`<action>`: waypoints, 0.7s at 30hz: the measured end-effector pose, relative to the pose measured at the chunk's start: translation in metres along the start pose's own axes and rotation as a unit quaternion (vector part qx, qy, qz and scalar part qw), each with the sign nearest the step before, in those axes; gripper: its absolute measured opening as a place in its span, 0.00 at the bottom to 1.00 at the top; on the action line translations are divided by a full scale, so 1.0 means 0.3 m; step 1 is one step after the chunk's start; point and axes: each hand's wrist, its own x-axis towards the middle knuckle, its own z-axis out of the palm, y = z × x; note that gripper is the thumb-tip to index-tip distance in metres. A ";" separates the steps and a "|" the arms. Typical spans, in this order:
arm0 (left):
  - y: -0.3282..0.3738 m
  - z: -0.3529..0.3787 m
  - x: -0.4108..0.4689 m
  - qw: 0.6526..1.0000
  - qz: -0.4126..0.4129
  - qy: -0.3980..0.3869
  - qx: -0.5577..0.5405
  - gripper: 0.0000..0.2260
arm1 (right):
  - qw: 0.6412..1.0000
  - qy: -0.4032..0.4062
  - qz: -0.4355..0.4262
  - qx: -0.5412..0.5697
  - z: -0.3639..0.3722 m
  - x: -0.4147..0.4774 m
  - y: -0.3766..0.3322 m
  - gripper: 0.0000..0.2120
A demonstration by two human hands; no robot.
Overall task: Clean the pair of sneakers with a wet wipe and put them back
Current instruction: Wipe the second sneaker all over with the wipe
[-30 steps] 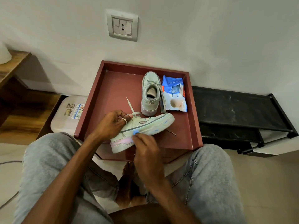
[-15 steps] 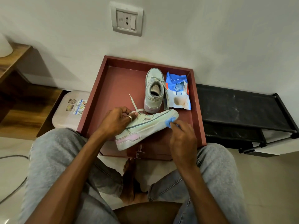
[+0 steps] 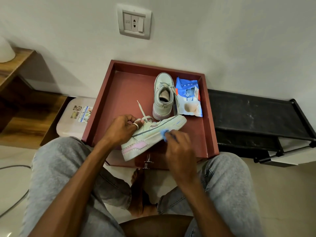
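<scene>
Sitting over a red tray (image 3: 109,103), gripping one sneaker (image 3: 153,134) with the left hand (image 3: 121,129), fingers curled in by the laces. Tipped on its side, toe aimed far-right, heel out over the tray's near edge. Pinching a blue wet wipe (image 3: 164,135) in the right hand (image 3: 179,151) and pressing it to the sole edge about mid-length. Working with hands apart, one either side of the shoe. Parked upright farther back in the tray: the other sneaker (image 3: 162,98), toe toward the wall, just beside a blue wipes pack (image 3: 189,98) on its right. Off to the right, a black shoe rack (image 3: 248,113).
</scene>
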 end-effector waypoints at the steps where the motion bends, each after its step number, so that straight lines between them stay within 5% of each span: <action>1: -0.002 0.003 0.001 1.000 0.001 -0.002 -0.002 0.12 | 0.999 0.017 0.027 -0.015 -0.011 0.024 0.041 0.14; 6: -0.015 0.009 0.003 1.000 -0.001 0.004 -0.016 0.12 | 0.996 0.058 0.068 -0.002 -0.022 0.045 0.058 0.13; 14: -0.028 0.009 0.011 0.999 -0.010 -0.005 -0.030 0.14 | 0.959 0.154 0.157 0.180 -0.114 0.110 0.029 0.08; 21: -0.026 0.013 0.007 0.999 -0.010 -0.015 -0.028 0.14 | 0.986 0.102 0.096 0.088 -0.040 0.079 0.044 0.08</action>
